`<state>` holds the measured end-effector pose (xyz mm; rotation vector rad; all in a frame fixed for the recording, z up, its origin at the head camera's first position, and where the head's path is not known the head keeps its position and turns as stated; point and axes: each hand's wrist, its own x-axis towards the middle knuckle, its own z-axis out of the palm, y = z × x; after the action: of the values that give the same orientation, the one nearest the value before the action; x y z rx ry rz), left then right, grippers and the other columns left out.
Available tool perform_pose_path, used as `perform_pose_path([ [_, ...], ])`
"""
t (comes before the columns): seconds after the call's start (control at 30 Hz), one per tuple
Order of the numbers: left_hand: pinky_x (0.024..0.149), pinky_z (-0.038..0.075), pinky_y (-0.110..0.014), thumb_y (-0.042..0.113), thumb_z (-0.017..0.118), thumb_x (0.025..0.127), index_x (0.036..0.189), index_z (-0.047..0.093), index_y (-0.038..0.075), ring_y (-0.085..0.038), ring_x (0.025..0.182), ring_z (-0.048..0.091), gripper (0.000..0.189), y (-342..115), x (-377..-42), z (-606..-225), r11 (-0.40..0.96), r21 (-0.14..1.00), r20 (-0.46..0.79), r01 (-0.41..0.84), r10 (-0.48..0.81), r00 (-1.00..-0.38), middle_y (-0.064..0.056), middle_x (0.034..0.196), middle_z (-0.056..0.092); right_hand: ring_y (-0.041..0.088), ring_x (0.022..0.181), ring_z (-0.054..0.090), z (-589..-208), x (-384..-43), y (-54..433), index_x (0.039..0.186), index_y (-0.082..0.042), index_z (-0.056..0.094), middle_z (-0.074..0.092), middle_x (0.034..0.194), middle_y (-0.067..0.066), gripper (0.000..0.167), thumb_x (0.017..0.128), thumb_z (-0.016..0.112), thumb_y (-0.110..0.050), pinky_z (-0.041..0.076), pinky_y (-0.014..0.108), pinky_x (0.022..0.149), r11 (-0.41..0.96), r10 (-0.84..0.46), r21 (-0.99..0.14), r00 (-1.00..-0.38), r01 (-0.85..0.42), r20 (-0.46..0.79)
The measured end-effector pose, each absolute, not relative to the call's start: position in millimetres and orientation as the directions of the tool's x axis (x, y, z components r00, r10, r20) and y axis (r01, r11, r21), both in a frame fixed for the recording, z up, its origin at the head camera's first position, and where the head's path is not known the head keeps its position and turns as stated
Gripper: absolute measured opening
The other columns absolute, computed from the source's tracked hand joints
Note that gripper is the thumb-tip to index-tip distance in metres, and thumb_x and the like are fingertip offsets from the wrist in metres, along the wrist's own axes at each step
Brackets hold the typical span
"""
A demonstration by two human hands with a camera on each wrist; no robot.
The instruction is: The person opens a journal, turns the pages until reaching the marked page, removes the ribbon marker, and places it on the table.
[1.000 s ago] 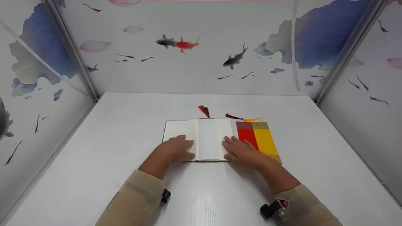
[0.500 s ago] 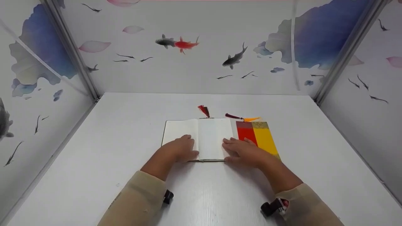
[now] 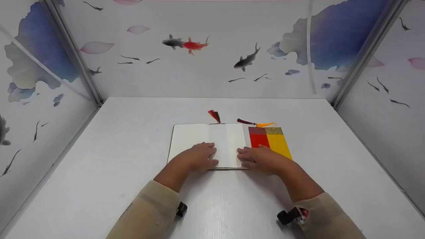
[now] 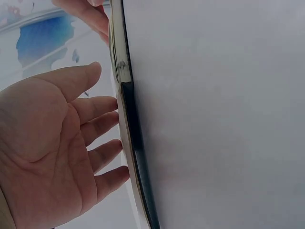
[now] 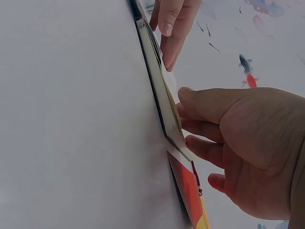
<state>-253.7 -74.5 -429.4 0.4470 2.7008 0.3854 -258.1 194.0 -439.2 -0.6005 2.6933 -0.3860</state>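
A notebook (image 3: 189, 134) with blank cream pages and a dark cover (image 4: 138, 148) lies spread on the white table. My left hand (image 3: 199, 157) rests on the pages near the middle fold; its fingers are fairly straight and apart in the left wrist view. On the right page's outer edge lies my right hand (image 3: 265, 160), its fingertips touching the paper. Partly beneath that hand, beside the notebook, are a red bookmark (image 3: 259, 141) and a yellow bookmark (image 3: 279, 144), side by side. A red and dark tassel (image 3: 214, 116) sticks out past the notebook's top edge.
A dark red tassel (image 3: 245, 121) and an orange tassel (image 3: 265, 124) extend from the bookmarks. White panels printed with fish and leaves stand behind and at both sides of the table (image 3: 132, 113). Small black cameras (image 3: 287, 217) sit at both sleeves.
My left hand has slid rightward across the left page to the fold, where the paper now lies smoother. The right hand has shifted only slightly. The head view has tilted a little.
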Motion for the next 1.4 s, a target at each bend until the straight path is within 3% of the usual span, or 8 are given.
perform_pose_path([
  [0.1,0.138,0.02,-0.047,0.049,0.056,0.108,0.168,0.038,0.021,-0.024,0.169,0.021,0.069,-70.2,-253.0,-427.5,0.912,0.308,-0.324,0.27,0.367,-0.872,0.003,0.178,0.03,0.013,0.163,0.036,-438.1,-258.1,194.3,0.155,-0.043,0.055,0.046,0.166,-0.022,0.059,0.1,0.075,-0.043,0.045,0.049,0.125,0.874,-0.451,-0.329,-0.849,-0.358,-0.274],
  [0.33,0.137,0.021,-0.048,0.052,0.059,0.107,0.167,0.04,0.022,-0.025,0.169,0.021,0.071,-63.0,-253.2,-430.1,0.913,0.289,-0.32,0.287,0.375,-0.87,0.002,0.178,0.031,0.014,0.159,0.043,-437.8,-257.2,193.6,0.152,-0.042,0.059,0.053,0.162,-0.019,0.051,0.102,0.071,-0.043,0.049,0.047,0.122,0.875,-0.44,-0.335,-0.862,-0.349,-0.25],
  [0.47,0.136,0.025,-0.049,0.054,0.062,0.104,0.166,0.043,0.022,-0.025,0.168,0.024,0.072,-59.8,-252.7,-431.6,0.917,0.28,-0.306,0.284,0.366,-0.879,0.001,0.177,0.033,0.018,0.123,0.07,-438.4,-257.1,190.8,0.146,-0.037,0.067,0.07,0.145,-0.012,0.043,0.104,0.07,-0.04,0.061,0.04,0.104,0.887,-0.373,-0.368,-0.901,-0.278,-0.22],
  [0.57,0.135,0.027,-0.05,0.056,0.065,0.102,0.165,0.045,0.022,-0.026,0.167,0.027,0.074,-57.5,-251.5,-430.5,0.922,0.282,-0.299,0.266,0.348,-0.888,0.0,0.177,0.035,0.017,0.102,0.069,-437.0,-257.9,187.2,0.139,-0.03,0.074,0.078,0.13,-0.007,0.036,0.103,0.071,-0.039,0.064,0.038,0.098,0.886,-0.333,-0.393,-0.928,-0.248,-0.165],
  [0.87,0.134,0.029,-0.052,0.052,0.066,0.103,0.161,0.051,0.019,-0.029,0.165,0.032,0.068,-54.2,-250.2,-426.5,0.92,0.3,-0.275,0.252,0.336,-0.901,-0.003,0.174,0.039,0.024,0.128,0.069,-431.3,-258.1,181.9,0.133,-0.02,0.075,0.077,0.132,0.0,0.032,0.104,0.071,-0.035,0.056,0.05,0.114,0.819,-0.394,-0.414,-0.914,-0.398,0.098],
  [1.1,0.133,0.032,-0.05,0.048,0.06,0.107,0.159,0.053,0.018,-0.028,0.162,0.037,0.06,-55.6,-249.0,-428.2,0.917,0.294,-0.245,0.268,0.344,-0.906,-0.004,0.172,0.044,0.025,0.137,0.066,-433.1,-256.1,181.4,0.135,-0.021,0.074,0.073,0.141,-0.001,0.034,0.105,0.07,-0.035,0.052,0.05,0.118,0.8,-0.409,-0.426,-0.904,-0.422,0.128],
  [1.27,0.132,0.033,-0.052,0.046,0.062,0.107,0.162,0.049,0.019,-0.028,0.161,0.04,0.063,-58.2,-250.2,-427.8,0.909,0.339,-0.235,0.24,0.329,-0.914,-0.003,0.172,0.044,0.025,0.161,0.041,-436.2,-257.9,183.8,0.164,-0.029,0.046,0.045,0.171,-0.003,0.064,0.105,0.068,-0.042,0.037,0.054,0.129,0.829,-0.363,-0.435,-0.93,-0.352,0.06],
  [1.4,0.132,0.033,-0.054,0.046,0.067,0.104,0.171,0.03,0.021,-0.028,0.163,0.036,0.08,-60.6,-252.5,-428.0,0.897,0.399,-0.199,0.191,0.288,-0.936,-0.004,0.176,0.035,0.024,0.169,0.021,-440.9,-261.6,186.0,0.173,-0.028,0.019,0.021,0.181,-0.003,0.091,0.101,0.071,-0.05,0.026,0.054,0.133,0.874,-0.308,-0.398,-0.951,-0.279,-0.01],
])
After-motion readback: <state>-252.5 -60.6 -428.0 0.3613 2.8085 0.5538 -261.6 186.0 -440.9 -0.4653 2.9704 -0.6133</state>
